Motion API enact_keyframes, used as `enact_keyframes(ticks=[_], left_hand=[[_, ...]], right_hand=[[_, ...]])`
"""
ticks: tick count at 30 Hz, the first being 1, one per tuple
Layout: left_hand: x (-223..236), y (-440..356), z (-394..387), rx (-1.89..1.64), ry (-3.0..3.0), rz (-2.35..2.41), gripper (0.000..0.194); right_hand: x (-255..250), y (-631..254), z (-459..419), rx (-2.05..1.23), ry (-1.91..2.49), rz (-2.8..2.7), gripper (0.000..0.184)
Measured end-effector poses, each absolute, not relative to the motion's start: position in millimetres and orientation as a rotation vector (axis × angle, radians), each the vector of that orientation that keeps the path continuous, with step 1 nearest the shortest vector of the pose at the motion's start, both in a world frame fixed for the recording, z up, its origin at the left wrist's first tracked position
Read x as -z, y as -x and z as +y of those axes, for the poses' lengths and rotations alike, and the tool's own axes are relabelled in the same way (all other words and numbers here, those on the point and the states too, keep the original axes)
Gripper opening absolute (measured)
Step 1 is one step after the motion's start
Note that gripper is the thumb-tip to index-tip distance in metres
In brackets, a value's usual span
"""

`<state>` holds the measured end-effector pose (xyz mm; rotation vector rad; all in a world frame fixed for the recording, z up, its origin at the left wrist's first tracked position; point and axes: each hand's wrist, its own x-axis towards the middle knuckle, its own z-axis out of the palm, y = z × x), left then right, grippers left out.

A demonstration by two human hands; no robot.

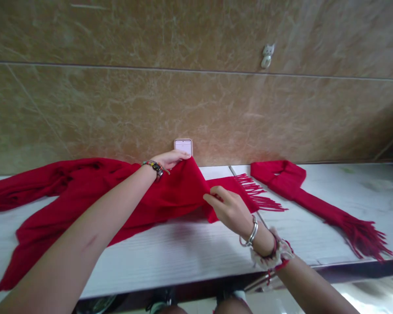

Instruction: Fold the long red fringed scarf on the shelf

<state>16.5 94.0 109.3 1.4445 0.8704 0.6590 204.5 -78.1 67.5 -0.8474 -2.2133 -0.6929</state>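
Observation:
A long red scarf (pixel 163 192) lies spread across the white tabletop, bunched toward the left, with a folded part and a fringed end on the right. My left hand (pixel 173 159) grips its far edge near the wall, thumb and fingers closed on the cloth. Closer to me, my right hand (pixel 225 204) pinches the near corner of the same raised fold. Between the two hands the cloth is pulled straight, lifted above the fringed part beneath. Just behind my left hand a phone (pixel 183 146) with a lit screen leans on the wall, its lower part hidden.
A second red scarf (pixel 294 192), folded narrow with a fringed end, lies to the right on the white table (pixel 144 261). The brown tiled wall (pixel 124 109) rises along the table's back edge. A small white cat-shaped hook (pixel 267 56) is fixed to it.

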Motion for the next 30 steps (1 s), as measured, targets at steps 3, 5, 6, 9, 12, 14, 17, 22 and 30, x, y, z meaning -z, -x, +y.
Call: enact_keyframes(ticks=[3, 5, 6, 9, 12, 14, 17, 22, 30], left_hand=[[-117, -51, 106, -0.643, -1.47, 0.852, 0.006], [-119, -76, 113, -0.63, -1.482, 0.844, 0.007], [-118, -90, 115, -0.625, -1.488, 0.843, 0.006], [-107, -128, 118, -0.597, -1.513, 0.864, 0.007], [-85, -159, 118, -0.547, -1.556, 0.924, 0.01], [-68, -176, 117, -0.511, -1.601, 0.97, 0.011], [-46, -191, 116, -0.433, -1.699, 1.046, 0.012], [-29, -198, 117, -0.352, -1.933, 1.189, 0.01], [-40, -193, 93, -0.355, -2.32, 1.301, 0.042]], right_hand=[[-74, -235, -76, 0.639, 0.981, -2.132, 0.03], [-75, -257, -74, 0.609, 1.06, -2.078, 0.029], [-74, -268, -73, 0.587, 1.093, -2.054, 0.029], [-62, -298, -71, 0.496, 1.172, -2.0, 0.029], [-41, -320, -70, 0.394, 1.278, -2.007, 0.029], [-26, -330, -70, 0.338, 1.369, -2.049, 0.029], [-9, -339, -71, 0.276, 1.496, -2.112, 0.028], [3, -344, -69, 0.172, 1.553, -2.145, 0.032], [13, -343, -63, 0.092, 1.445, -2.02, 0.046]])
